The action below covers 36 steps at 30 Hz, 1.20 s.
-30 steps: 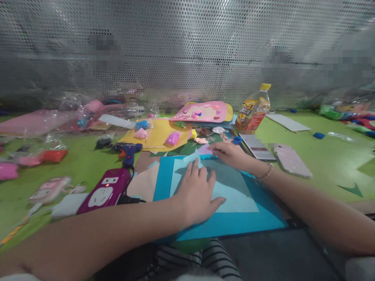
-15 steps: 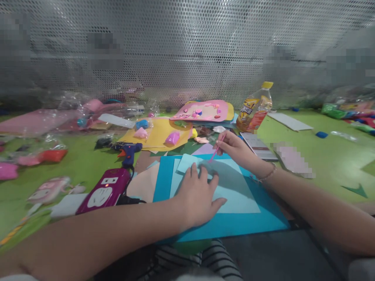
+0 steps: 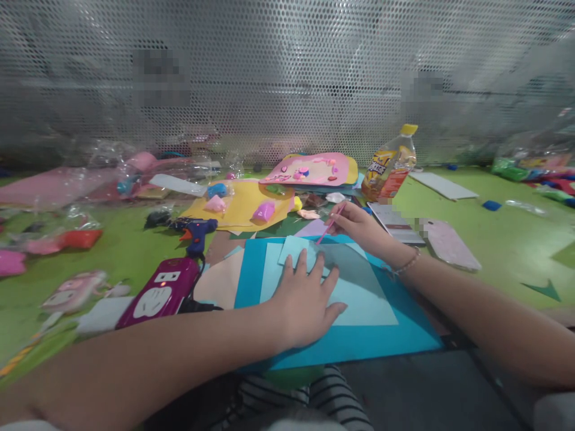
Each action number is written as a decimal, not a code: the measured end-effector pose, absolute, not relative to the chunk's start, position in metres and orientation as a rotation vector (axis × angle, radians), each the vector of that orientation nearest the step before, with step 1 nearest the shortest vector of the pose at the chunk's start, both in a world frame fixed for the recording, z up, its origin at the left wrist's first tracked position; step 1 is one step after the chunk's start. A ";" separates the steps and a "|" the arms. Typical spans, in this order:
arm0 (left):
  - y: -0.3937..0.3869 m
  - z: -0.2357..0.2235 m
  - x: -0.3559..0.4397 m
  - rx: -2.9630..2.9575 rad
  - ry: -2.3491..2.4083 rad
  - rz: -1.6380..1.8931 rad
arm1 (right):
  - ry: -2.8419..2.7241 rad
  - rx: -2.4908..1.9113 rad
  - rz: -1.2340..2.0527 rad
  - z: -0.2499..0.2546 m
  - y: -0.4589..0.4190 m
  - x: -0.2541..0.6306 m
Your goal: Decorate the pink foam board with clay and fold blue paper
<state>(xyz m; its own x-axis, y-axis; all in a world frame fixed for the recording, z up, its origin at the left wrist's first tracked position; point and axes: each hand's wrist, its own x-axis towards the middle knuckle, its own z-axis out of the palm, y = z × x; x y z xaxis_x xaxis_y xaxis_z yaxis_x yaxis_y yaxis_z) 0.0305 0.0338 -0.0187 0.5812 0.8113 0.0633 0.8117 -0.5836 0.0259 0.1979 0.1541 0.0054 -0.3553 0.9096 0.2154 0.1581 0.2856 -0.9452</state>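
My left hand (image 3: 305, 299) lies flat with fingers spread on a pale blue sheet of paper (image 3: 363, 302). Its fingertips touch the lower edge of a small pale blue piece (image 3: 294, 246) on that sheet. In my right hand (image 3: 354, 224) a thin pink stick (image 3: 326, 228) is pinched between thumb and fingers. The stick slants down to the left, its lower tip close to the small piece's right side; whether it touches is unclear. Beneath the pale sheet is a larger bright blue sheet (image 3: 372, 344).
To the left are a purple power strip (image 3: 177, 272) and a blue glue gun (image 3: 197, 233). Behind lie a yellow sheet (image 3: 240, 206) with clay packets and a decorated pink board (image 3: 323, 161). A bottle (image 3: 389, 167), a phone (image 3: 451, 244) and a white card (image 3: 442, 184) are on the right.
The small pale blue piece has shifted slightly right and turned a little. The stick's tip has moved slightly left and up. My left hand's fingers are spread a bit more evenly.
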 end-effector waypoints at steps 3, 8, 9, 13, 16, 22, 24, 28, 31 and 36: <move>0.034 -0.017 0.030 -2.813 -1.419 -0.090 | -1.728 -0.981 1.136 0.007 0.152 0.197; 0.035 -0.013 0.030 -2.889 -1.395 -0.082 | -1.874 -0.937 1.009 0.012 0.144 0.195; 0.036 -0.012 0.030 -2.886 -1.399 -0.082 | -1.874 -0.927 1.010 0.012 0.144 0.195; 0.034 -0.009 0.031 -2.873 -1.395 -0.067 | -1.777 -0.913 1.106 0.008 0.147 0.196; 0.033 -0.009 0.031 -2.865 -1.353 -0.086 | -1.708 -0.977 1.249 0.006 0.152 0.199; 0.033 -0.010 0.033 -2.835 -1.335 -0.131 | -1.676 -1.022 1.358 0.006 0.153 0.198; 0.034 -0.011 0.034 -2.815 -1.354 -0.135 | -1.713 -1.050 1.403 0.004 0.153 0.198; 0.036 -0.017 0.033 -2.784 -1.384 -0.124 | -1.693 -1.080 1.494 -0.004 0.159 0.198; 0.038 -0.021 0.032 -2.812 -1.349 -0.116 | -1.656 -1.071 1.498 -0.008 0.161 0.197; 0.038 -0.017 0.031 -2.847 -1.458 -0.042 | -1.805 -1.129 1.334 0.001 0.149 0.191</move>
<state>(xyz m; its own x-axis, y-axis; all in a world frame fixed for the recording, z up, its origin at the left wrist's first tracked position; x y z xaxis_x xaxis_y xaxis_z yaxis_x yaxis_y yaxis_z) 0.0313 0.0377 -0.0166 0.5842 0.8116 -0.0026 0.8101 -0.5829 0.0630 0.1912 0.1487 0.0015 -0.4436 0.8962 -0.0087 0.2711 0.1250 -0.9544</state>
